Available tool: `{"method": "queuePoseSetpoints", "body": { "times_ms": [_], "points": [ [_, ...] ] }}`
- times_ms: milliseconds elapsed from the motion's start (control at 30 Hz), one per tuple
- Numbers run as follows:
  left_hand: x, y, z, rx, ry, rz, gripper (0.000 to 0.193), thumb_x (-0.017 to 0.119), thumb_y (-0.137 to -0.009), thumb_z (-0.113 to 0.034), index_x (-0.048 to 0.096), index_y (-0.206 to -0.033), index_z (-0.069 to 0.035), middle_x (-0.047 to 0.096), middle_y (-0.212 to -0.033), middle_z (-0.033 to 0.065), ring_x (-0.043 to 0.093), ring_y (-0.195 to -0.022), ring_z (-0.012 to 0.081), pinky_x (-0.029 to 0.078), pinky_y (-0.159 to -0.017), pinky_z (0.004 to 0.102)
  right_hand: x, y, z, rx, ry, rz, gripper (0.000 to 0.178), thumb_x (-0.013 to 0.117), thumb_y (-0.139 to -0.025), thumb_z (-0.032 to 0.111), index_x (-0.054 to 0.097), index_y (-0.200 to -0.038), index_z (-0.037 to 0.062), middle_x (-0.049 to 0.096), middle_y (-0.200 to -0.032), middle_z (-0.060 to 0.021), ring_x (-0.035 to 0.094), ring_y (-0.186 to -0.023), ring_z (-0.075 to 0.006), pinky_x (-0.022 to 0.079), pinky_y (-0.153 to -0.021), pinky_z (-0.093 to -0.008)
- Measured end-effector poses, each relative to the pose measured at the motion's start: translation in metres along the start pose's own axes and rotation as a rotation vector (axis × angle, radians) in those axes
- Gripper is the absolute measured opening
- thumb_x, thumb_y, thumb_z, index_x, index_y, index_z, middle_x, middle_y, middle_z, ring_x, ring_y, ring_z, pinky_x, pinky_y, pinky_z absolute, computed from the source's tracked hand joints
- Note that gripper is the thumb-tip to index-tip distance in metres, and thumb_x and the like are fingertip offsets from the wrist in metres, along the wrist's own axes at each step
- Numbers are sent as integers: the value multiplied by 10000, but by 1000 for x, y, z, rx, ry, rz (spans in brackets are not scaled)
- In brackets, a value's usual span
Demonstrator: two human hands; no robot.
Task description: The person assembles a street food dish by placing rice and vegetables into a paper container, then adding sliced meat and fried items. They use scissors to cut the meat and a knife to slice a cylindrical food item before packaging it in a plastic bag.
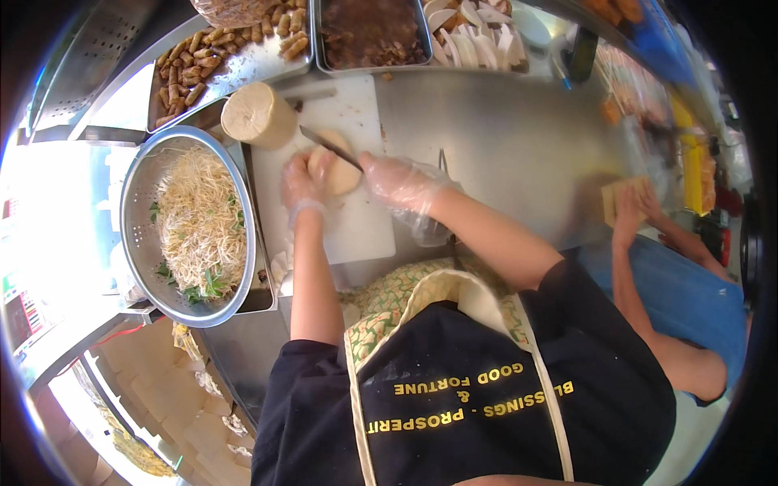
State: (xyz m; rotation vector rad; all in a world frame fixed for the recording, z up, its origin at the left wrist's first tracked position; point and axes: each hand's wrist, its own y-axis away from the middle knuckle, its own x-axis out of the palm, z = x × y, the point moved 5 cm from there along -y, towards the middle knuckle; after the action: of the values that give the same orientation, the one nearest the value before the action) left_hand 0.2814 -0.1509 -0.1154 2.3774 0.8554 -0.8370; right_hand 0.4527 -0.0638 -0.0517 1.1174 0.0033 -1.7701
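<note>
My right hand (395,185), in a clear plastic glove, grips a knife (331,148) by its handle. The blade slants up and left across a pale round slab (347,180) on the white cutting board (356,228). On the slab's left side, the curled fingers of my gloved left hand (304,181) hold it; part of the slab is hidden under them. Just beyond that hand, a thick pale cylindrical loaf (258,116), perhaps meat loaf, stands at the board's far left edge.
A steel colander (139,212) of bean sprouts and green leaves sits left. Behind are a tray of browned rolls (190,69), a pan of dark meat (373,32) and pale slices (478,44). At right, another person's hands (630,212) hold a light-brown boxlike item (616,197).
</note>
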Motion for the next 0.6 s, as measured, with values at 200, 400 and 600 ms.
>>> {"method": "queuePoseSetpoints", "body": {
  "times_ms": [200, 400, 600],
  "points": [
    [11, -3, 24, 34, 108, -138, 543, 784, -806, -523, 680, -1055, -51, 659, -1048, 152, 627, -977, 324, 502, -864, 426, -11, 51, 18, -76, 45, -63, 225, 355, -1038, 170, 507, -1065, 7, 656, -904, -257, 647, -875, -466, 506, -775, -547],
    [24, -11, 45, 59, 308, -136, 511, 829, -775, -489, 690, -985, -44, 661, -981, 143, 627, -889, 299, 505, -816, 413, 8, 62, 5, 76, 25, 5, 214, 356, -1040, 181, 497, -1119, 40, 666, -932, -239, 649, -883, -461, 515, -777, -541],
    [17, -5, 31, 42, 285, -90, 381, 824, -820, -330, 672, -979, -18, 678, -914, 96, 616, -819, 195, 511, -764, 342, 12, 24, 10, 53, -95, 19, 336, 285, -1055, 254, 503, -1162, 21, 678, -999, -279, 656, -984, -447, 495, -863, -557]
  ]
}}
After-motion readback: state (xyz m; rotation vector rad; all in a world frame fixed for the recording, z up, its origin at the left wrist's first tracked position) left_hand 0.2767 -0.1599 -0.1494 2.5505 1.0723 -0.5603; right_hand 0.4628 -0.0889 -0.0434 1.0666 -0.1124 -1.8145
